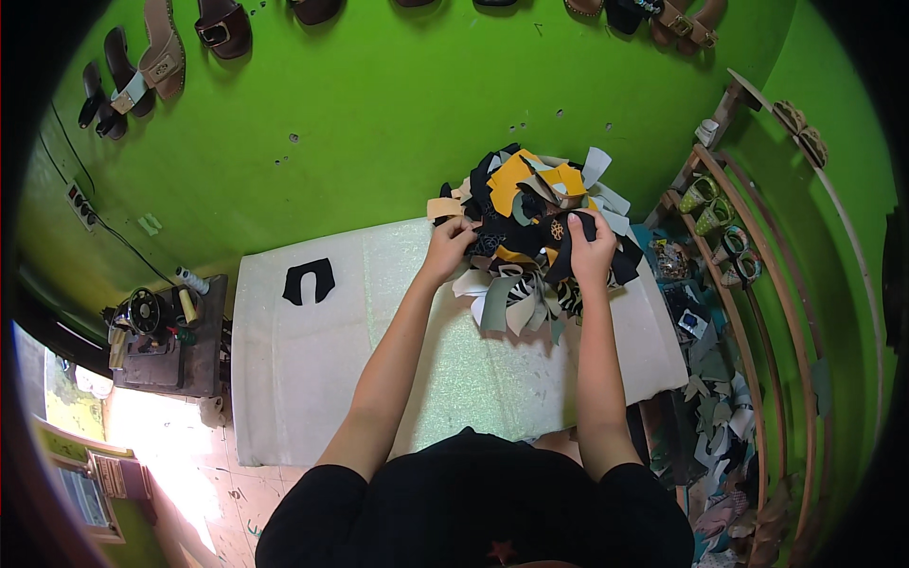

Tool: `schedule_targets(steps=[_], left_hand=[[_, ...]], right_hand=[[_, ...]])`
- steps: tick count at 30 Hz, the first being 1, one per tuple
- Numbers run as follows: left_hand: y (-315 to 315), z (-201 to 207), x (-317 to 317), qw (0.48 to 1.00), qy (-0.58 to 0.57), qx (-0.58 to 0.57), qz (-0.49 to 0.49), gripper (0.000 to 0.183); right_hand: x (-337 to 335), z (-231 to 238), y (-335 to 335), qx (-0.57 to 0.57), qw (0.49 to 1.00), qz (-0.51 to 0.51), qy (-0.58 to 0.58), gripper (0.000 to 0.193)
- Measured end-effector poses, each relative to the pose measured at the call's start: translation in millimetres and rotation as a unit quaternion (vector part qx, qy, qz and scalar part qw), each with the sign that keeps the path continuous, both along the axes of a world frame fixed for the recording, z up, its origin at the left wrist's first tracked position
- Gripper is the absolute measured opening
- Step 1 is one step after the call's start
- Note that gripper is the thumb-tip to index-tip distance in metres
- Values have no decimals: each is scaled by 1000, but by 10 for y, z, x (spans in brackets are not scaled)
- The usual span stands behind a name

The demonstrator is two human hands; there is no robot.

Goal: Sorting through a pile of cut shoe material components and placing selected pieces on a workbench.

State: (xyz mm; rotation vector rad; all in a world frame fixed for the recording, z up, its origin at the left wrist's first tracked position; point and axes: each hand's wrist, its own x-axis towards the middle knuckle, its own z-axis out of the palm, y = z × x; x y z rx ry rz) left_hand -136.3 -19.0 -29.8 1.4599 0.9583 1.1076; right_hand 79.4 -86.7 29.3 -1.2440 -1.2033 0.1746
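One black, horseshoe-shaped piece (325, 278) set apart on the white-covered surface (294, 379), multicoloured scrap heap (511, 182) seemingly left. Right hand (593, 251) fingers pinch a black scrap (588, 223); left hand's (449, 250), can't tell.

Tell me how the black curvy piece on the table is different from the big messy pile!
The black U-shaped piece is small; the scrap pile is far bigger. The piece is all black; the pile mixes black, yellow and grey. The piece lies flat and untouched; the pile is heaped up, with the left hand and right hand at it. Both rest on the white-covered table.
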Motion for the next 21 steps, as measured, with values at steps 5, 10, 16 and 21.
schedule_targets(steps=[5, 10, 16, 21], left_hand=[[-312, 79, -156, 943, -286, -156, -63, 3], [-437, -112, -386, 900, -389, -153, -128, 2], [-636, -111, -474, 915, -378, -43, -135, 13], [-856, 55, -597, 887, -432, -100, -127, 21]], right_hand=[[-41, -127, -85, -23, 997, 42, 59, 19], [-126, -160, -222, -60, 981, 106, 152, 20], [-252, -104, -392, -93, 959, 136, 232, 27], [-360, 7, -490, -120, 938, 192, 263, 30]])
